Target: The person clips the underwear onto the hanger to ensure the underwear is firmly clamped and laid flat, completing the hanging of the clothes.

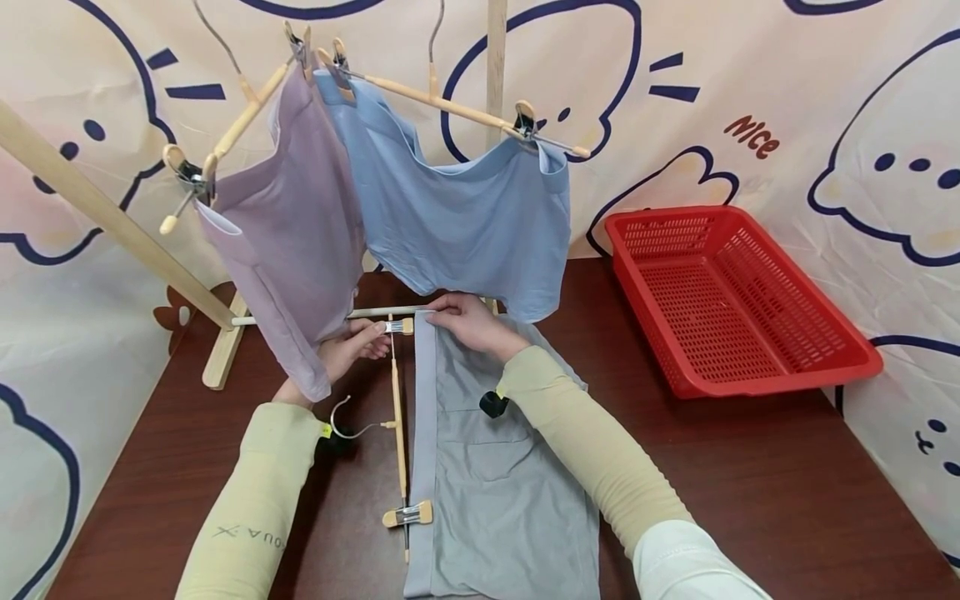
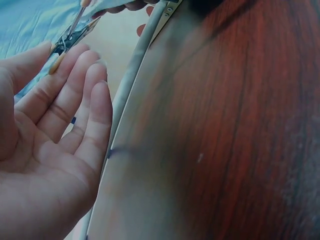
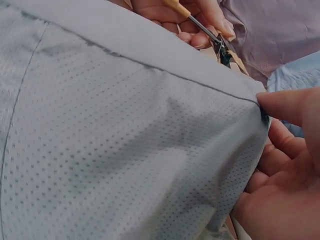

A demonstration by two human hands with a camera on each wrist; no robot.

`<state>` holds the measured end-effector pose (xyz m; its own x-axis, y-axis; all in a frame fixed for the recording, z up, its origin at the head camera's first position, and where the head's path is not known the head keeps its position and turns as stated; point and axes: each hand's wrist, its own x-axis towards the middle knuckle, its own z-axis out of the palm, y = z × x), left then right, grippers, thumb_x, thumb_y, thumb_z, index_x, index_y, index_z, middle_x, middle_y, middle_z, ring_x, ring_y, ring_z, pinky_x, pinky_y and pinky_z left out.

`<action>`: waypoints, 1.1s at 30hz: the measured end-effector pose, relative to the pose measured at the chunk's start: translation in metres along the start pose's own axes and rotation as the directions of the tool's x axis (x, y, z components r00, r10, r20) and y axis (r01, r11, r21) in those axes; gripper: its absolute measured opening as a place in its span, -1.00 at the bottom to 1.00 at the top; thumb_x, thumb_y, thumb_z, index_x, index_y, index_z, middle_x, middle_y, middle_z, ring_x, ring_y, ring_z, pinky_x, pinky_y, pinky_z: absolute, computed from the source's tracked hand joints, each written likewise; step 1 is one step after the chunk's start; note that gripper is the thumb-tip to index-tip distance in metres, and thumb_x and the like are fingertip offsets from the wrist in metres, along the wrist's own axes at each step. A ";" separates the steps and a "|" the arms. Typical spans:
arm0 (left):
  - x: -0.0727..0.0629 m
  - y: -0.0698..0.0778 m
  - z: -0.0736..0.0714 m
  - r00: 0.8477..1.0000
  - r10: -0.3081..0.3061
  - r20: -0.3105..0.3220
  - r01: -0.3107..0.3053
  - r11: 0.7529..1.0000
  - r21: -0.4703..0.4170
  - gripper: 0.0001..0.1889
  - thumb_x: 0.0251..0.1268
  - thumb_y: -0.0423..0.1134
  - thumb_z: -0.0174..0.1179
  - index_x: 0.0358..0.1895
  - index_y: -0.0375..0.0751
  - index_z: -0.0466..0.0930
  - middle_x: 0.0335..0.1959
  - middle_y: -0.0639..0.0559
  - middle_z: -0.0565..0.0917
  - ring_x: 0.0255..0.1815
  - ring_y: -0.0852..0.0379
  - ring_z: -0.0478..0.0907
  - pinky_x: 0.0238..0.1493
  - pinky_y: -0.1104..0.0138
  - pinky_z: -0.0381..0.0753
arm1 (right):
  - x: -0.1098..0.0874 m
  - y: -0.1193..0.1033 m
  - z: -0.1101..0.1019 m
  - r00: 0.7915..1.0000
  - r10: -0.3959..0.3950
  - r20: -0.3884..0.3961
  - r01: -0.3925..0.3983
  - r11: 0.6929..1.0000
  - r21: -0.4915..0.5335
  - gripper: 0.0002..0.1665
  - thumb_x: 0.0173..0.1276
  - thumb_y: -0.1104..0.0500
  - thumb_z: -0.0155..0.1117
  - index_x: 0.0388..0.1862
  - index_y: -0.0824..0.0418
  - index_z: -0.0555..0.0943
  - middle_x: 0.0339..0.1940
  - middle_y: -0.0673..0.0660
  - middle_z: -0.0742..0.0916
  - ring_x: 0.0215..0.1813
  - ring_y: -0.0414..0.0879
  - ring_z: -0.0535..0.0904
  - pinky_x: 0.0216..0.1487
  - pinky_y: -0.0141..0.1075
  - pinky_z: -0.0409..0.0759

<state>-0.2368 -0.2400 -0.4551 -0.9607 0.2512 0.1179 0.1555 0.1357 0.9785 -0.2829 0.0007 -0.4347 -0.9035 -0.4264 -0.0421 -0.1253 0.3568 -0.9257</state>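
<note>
Grey shorts [image 1: 517, 467] lie on the table with their waistband [image 1: 424, 433] toward the left. Alongside it is a wooden clip hanger [image 1: 398, 400], its metal hook pointing left. My left hand [image 1: 347, 348] pinches the hanger's far clip [image 1: 401, 327] between thumb and fingers, beside the waistband's far end. In the left wrist view, the clip's handle [image 2: 57, 64] sits at the fingertips. The near clip [image 1: 408, 514] overlaps the waistband. My right hand [image 3: 290, 160] pinches the far corner of the waistband, thumb on top and fingers underneath.
Purple shorts [image 1: 292, 200] and blue shorts [image 1: 465, 225] hang from clip hangers above my hands, the purple pair overlapping my left wrist. A wooden rack post [image 1: 112, 212] slants at left. A red plastic basket [image 1: 757, 387] stands at right on the brown table [image 1: 735, 483].
</note>
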 end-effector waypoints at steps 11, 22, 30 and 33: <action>0.002 0.002 0.002 0.999 -0.028 0.026 0.028 1.000 0.011 -0.70 0.58 -0.44 -0.05 -0.08 -0.79 0.44 -0.35 0.01 0.70 -0.35 0.29 0.63 -0.24 0.43 0.62 | 0.003 0.001 0.003 1.000 0.007 -0.019 -0.006 0.999 0.043 -0.70 0.48 0.12 0.33 0.08 0.24 0.71 -0.03 0.09 0.75 0.01 -0.11 0.64 0.02 -0.36 0.52; 0.001 0.000 0.008 0.994 -0.062 0.090 0.057 0.997 0.048 -0.69 0.62 -0.37 -0.03 -0.05 -0.71 0.48 -0.27 -0.15 0.71 -0.28 0.22 0.64 -0.16 0.38 0.62 | 0.003 0.001 0.004 0.999 0.007 -0.036 -0.004 0.998 0.063 -0.70 0.48 0.13 0.32 0.08 0.26 0.70 -0.03 0.10 0.76 0.02 -0.09 0.65 0.04 -0.35 0.52; 0.001 0.003 0.015 0.986 -0.131 0.101 0.132 0.991 -0.007 -0.68 0.67 -0.26 -0.06 -0.03 -0.57 0.49 -0.25 -0.10 0.64 -0.23 0.16 0.64 -0.08 0.35 0.62 | 0.003 0.005 0.002 0.998 0.037 -0.045 -0.034 0.997 0.066 -0.67 0.49 0.12 0.32 0.13 0.25 0.69 0.08 0.12 0.71 0.10 -0.05 0.63 0.06 -0.30 0.53; 0.000 0.004 0.016 0.981 -0.165 0.100 0.167 0.986 -0.018 -0.68 0.68 -0.24 -0.07 -0.01 -0.54 0.46 -0.24 -0.15 0.61 -0.24 0.17 0.63 -0.09 0.34 0.62 | 0.002 0.005 0.002 0.998 0.043 -0.035 -0.040 0.996 0.077 -0.66 0.51 0.12 0.30 0.15 0.26 0.68 0.11 0.13 0.70 0.13 -0.03 0.62 0.06 -0.29 0.53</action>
<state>-0.2322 -0.2240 -0.4544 -0.9454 0.3198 -0.0626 -0.0118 0.1582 0.9873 -0.2847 0.0002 -0.4398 -0.9219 -0.3813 -0.0688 -0.0569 0.3089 -0.9494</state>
